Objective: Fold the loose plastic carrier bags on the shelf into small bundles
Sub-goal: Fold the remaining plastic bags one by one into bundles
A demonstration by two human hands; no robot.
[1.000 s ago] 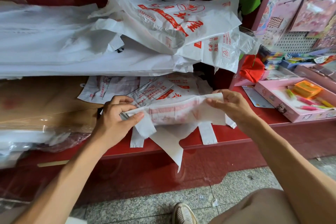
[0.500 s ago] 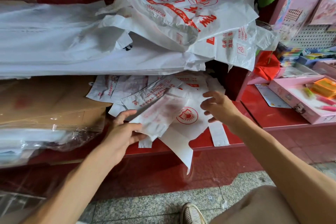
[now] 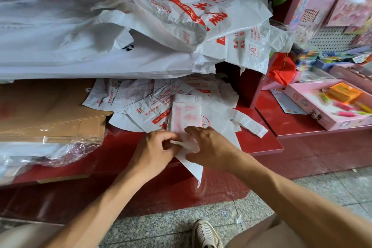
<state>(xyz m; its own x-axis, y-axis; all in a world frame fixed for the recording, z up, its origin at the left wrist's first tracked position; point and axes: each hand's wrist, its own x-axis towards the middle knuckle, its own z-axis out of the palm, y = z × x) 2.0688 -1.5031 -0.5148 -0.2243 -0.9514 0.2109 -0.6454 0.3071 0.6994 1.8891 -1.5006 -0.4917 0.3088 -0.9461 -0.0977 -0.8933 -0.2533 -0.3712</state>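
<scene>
Red shelf [image 3: 261, 145] now bears the folded bag [image 3: 186, 116], laid lengthwise, left hand [image 3: 155, 152] fingers pinching its near end while the right hand [image 3: 209, 147] presses with spread fingers, ready for rolling.

Near end of folded bag [image 3: 186, 116] is hidden under both hands. Left hand [image 3: 155, 152] fingers are curled out of view. Top bag pile [image 3: 181, 12] is cut off by upper edge. Shoe [image 3: 205, 234] is cropped at btm edge. Small print on bags is illegible.
</scene>
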